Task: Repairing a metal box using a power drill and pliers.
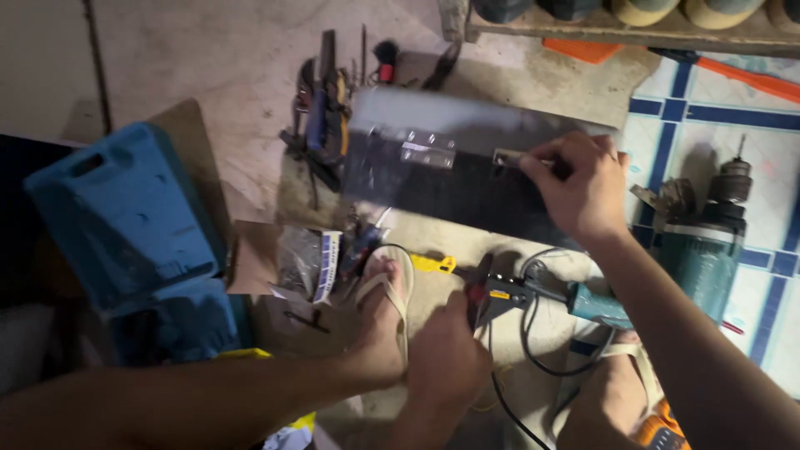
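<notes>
A dark board [467,179] with a pale upper face lies on the floor; a shiny metal hinge [427,150] is on it. My right hand [583,187] rests on the board's right part and pinches a second small metal hinge [510,156] at its edge. My left hand [446,358] is closed around a small tool with a red and black handle [479,296], just below the board. Close to that hand lies a teal power tool [596,304] with a black cable. My feet in sandals [387,308] are beside the hands.
An open blue tool case [125,225] sits at the left. A pile of pliers and hand tools [325,108] lies above the board. A teal electric drill [708,242] rests on blue-and-white tiles at the right. Small packets [312,262] lie below the board.
</notes>
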